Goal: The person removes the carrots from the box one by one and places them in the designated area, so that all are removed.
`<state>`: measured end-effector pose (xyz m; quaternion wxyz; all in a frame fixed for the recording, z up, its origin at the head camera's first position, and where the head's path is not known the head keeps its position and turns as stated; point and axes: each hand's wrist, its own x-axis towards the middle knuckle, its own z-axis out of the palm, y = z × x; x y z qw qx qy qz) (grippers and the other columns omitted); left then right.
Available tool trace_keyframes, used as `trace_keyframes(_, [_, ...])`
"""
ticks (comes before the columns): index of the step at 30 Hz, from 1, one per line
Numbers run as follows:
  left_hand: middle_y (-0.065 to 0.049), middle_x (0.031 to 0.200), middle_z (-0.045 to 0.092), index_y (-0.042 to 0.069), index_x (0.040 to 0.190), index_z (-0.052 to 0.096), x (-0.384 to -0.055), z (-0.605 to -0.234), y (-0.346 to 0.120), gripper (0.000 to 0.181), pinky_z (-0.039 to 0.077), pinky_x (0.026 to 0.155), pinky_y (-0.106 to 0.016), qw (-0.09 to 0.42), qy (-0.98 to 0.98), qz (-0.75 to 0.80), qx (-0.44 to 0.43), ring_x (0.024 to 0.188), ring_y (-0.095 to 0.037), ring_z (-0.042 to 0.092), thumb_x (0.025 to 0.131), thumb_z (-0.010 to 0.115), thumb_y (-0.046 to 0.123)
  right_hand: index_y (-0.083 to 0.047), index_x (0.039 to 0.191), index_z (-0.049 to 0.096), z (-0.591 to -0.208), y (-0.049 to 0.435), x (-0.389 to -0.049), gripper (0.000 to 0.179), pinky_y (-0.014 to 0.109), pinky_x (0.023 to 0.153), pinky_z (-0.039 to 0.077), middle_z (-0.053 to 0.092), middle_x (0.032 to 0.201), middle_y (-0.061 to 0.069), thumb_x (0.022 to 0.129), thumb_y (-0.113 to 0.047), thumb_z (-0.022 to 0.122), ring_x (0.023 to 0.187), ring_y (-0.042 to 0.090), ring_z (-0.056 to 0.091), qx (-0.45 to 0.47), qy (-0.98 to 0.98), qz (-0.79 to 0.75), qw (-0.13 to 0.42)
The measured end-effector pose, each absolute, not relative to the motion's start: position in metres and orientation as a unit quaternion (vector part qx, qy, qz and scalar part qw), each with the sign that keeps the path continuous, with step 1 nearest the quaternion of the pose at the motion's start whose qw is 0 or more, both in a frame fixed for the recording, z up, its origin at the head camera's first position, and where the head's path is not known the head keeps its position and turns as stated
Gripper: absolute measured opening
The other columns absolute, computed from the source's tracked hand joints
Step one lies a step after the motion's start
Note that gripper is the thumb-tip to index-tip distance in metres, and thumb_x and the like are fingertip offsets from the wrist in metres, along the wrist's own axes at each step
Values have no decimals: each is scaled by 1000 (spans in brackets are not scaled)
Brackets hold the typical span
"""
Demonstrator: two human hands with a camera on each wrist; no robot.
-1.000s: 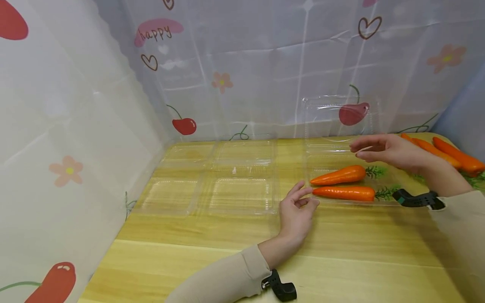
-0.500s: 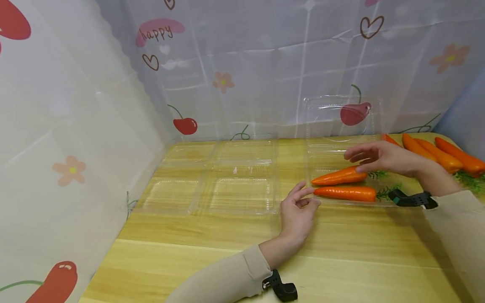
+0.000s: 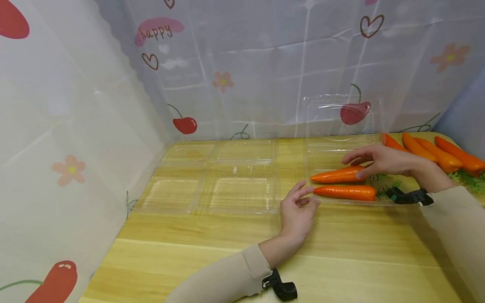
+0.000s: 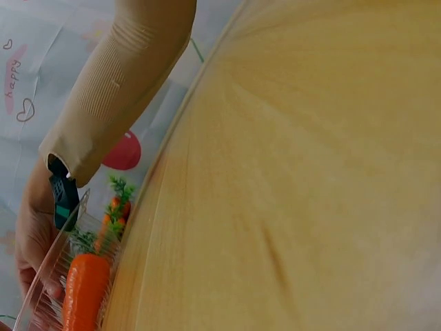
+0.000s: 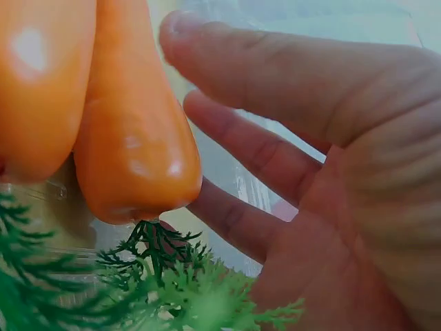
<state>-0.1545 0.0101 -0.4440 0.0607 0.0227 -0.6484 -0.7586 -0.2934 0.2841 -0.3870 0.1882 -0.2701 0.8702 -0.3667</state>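
Observation:
In the head view, a clear plastic box [image 3: 308, 162] stands on the wooden table with its lid [image 3: 322, 120] raised at the back. Two orange carrots with green tops lie in it side by side, tips to the left. My left hand [image 3: 297, 214] holds the box's front left corner between thumb and fingers. The right hand [image 3: 390, 160] is over the thick end of the rear carrot [image 3: 333, 175], its thumb at that carrot's side. In the right wrist view its fingers are loosely spread beside the carrot [image 5: 138, 152]. The front carrot [image 3: 345, 192] lies apart from this hand.
To the left, two more clear plastic boxes [image 3: 240, 210] lie on the table [image 3: 227, 240] with their lids folded back. Several more carrots [image 3: 443, 155] are heaped at the far right. A printed cloth [image 3: 257, 84] hangs behind and along the left side.
My right hand has come down from above the box to the rear carrot. That carrot's tip has shifted slightly backward. The left hand has stayed at the box corner.

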Motion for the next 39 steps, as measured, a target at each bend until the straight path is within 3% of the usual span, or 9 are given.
trace_keyframes(4, [-1,141,62,-2,108,77,-155,-444,10,24,57,75,-13,61,-649,-758,21,90,-15,70,84,75,-7,-4,138,63,-387,282,-295,57,19,91,57,65,136,17,87,-18,82,121,18,65,-284,872,-350,192])
trace_keyframes(16, [-1,141,62,-1,108,77,-155,-444,10,26,57,74,-13,64,-650,-757,15,92,-19,71,84,76,-7,-7,132,67,-388,275,-300,51,20,93,55,68,132,13,85,-17,84,116,20,65,-278,880,-319,215])
trace_keyframes(28, [-2,141,62,-2,108,77,-155,-445,10,24,57,74,-13,65,-648,-758,18,88,-13,69,84,75,-7,-4,134,66,-393,272,-305,55,18,92,53,71,128,12,83,-15,85,105,9,65,-268,885,-304,229])
trace_keyframes(39, [-3,141,62,-2,108,77,-155,-445,10,24,56,74,-13,66,-644,-762,19,89,-12,68,85,75,-6,-12,130,71,-384,272,-294,50,22,82,56,72,123,7,82,-12,85,95,10,62,-273,901,-287,177])
